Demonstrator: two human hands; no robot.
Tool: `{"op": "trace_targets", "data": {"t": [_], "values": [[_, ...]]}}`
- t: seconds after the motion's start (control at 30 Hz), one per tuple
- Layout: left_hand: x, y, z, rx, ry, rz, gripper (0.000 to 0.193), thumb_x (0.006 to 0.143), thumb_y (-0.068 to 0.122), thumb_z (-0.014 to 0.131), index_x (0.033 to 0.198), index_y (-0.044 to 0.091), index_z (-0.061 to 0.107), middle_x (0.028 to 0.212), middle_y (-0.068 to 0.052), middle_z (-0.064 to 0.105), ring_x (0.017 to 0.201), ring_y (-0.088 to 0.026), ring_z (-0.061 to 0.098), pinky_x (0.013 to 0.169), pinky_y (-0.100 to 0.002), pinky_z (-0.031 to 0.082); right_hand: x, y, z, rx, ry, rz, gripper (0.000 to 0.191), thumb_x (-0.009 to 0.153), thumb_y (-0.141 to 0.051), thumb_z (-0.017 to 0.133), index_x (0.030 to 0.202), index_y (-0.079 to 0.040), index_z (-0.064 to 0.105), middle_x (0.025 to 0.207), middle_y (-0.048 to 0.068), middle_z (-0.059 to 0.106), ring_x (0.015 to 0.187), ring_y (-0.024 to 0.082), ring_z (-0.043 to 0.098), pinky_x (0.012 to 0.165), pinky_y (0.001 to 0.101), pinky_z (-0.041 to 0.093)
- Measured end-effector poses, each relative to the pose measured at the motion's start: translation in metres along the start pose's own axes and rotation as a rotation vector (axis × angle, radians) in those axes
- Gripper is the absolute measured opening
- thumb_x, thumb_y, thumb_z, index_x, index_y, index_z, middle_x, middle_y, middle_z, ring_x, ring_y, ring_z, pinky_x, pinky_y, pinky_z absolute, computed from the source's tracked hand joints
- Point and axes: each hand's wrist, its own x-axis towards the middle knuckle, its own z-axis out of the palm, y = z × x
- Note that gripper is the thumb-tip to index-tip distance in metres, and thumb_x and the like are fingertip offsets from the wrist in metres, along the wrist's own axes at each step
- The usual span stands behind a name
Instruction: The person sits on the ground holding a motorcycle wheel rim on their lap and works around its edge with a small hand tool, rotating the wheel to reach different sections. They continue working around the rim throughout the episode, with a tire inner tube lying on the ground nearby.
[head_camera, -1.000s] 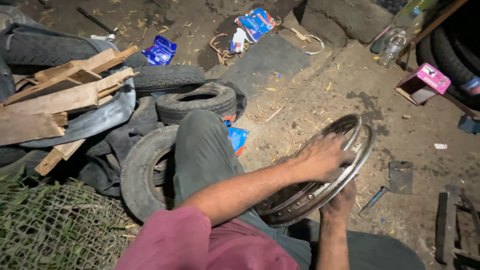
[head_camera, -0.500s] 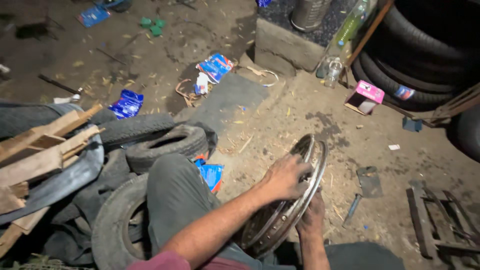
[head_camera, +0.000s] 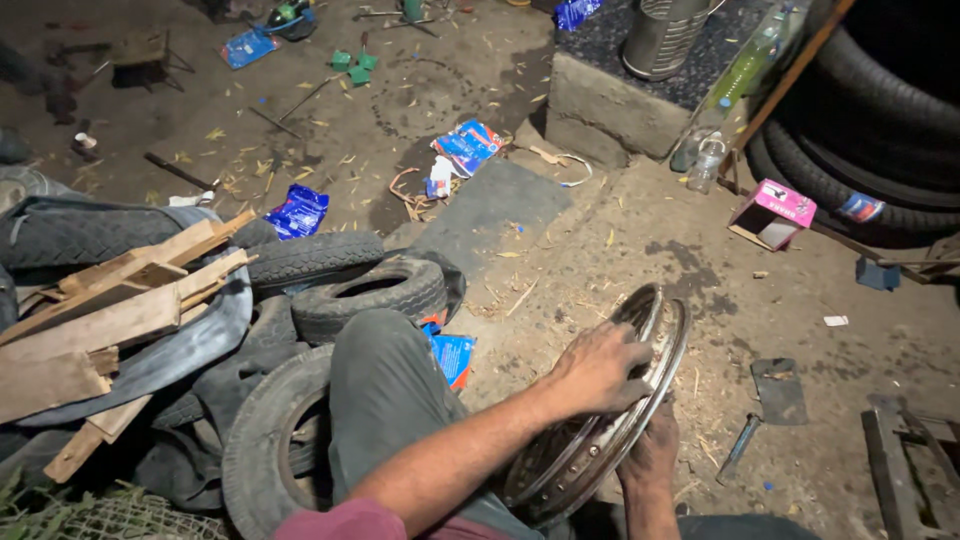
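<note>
While the metal wheel rim (head_camera: 640, 400) stands tilted on the dirt floor (head_camera: 640, 240), left hand (head_camera: 600, 370) fingers spread over its upper edge, right hand (head_camera: 650, 455) gripping beneath, small tyres (head_camera: 370, 290) well left of the fingers, pink box (head_camera: 772, 212) beyond them

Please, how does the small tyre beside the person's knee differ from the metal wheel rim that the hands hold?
The small tyre is black dull rubber; the wheel rim is shiny metal. The tyre lies flat on the tyre heap, touched by no hand; the rim stands tilted on edge, the left hand pressing its upper face and the right hand gripping its lower edge. The tyre's hole is empty; the rim shows spokes inside. Both are round rings.
</note>
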Motion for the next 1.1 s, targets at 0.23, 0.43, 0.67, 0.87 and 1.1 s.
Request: {"op": "trace_targets", "data": {"t": [0.23, 0.43, 0.67, 0.87, 1.1], "values": [[0.0, 0.001, 0.001, 0.056, -0.026, -0.02, 0.03, 0.076, 0.03, 0.079, 0.099, 0.012, 0.07, 0.1, -0.015, 0.058, 0.098, -0.034, 0.06, 0.081, -0.048, 0.05, 0.003, 0.007, -0.015, -0.313, -0.124, -0.184, 0.023, 0.104, -0.014, 0.057, 0.123, -0.002, 0.06, 0.104, 0.006, 0.066, 0.087, 0.013, 0.066, 0.072, 0.0275, 0.056], [0.001, 0.002, 0.002, 0.053, -0.081, -0.043, 0.032, 0.078, 0.03, 0.079, 0.103, 0.012, 0.071, 0.096, -0.013, 0.056, 0.091, -0.03, 0.057, 0.076, -0.047, 0.049, 0.001, 0.005, -0.011, 0.004, 0.025, 0.009, 0.026, 0.105, -0.018, 0.055, 0.127, -0.007, 0.063, 0.105, 0.005, 0.067, 0.085, 0.014, 0.067, 0.07, 0.0272, 0.054], [0.0, 0.0, 0.003, 0.052, -0.094, -0.033, 0.027, 0.08, 0.027, 0.077, 0.105, 0.016, 0.072, 0.099, -0.012, 0.057, 0.096, -0.03, 0.058, 0.079, -0.045, 0.05, -0.004, -0.004, 0.004, 0.048, -0.08, 0.01, 0.028, 0.104, -0.016, 0.054, 0.126, -0.002, 0.063, 0.106, 0.008, 0.068, 0.086, 0.016, 0.068, 0.072, 0.029, 0.057], [0.002, 0.004, -0.001, 0.013, -0.071, -0.001, 0.029, 0.074, 0.026, 0.078, 0.101, 0.016, 0.076, 0.097, -0.016, 0.055, 0.096, -0.036, 0.057, 0.08, -0.049, 0.049, -0.009, -0.01, 0.01, -0.143, -0.024, -0.066, 0.031, 0.105, -0.019, 0.053, 0.131, -0.003, 0.061, 0.109, 0.005, 0.067, 0.091, 0.013, 0.066, 0.073, 0.0275, 0.055], [0.001, 0.004, -0.004, 0.003, -0.044, 0.014, 0.03, 0.078, 0.025, 0.076, 0.104, 0.012, 0.072, 0.098, -0.015, 0.056, 0.096, -0.034, 0.058, 0.081, -0.048, 0.049, -0.005, -0.003, -0.001, -0.276, -0.103, -0.188, 0.027, 0.105, -0.014, 0.055, 0.127, -0.001, 0.063, 0.11, 0.009, 0.067, 0.092, 0.016, 0.066, 0.075, 0.0288, 0.055]]}}
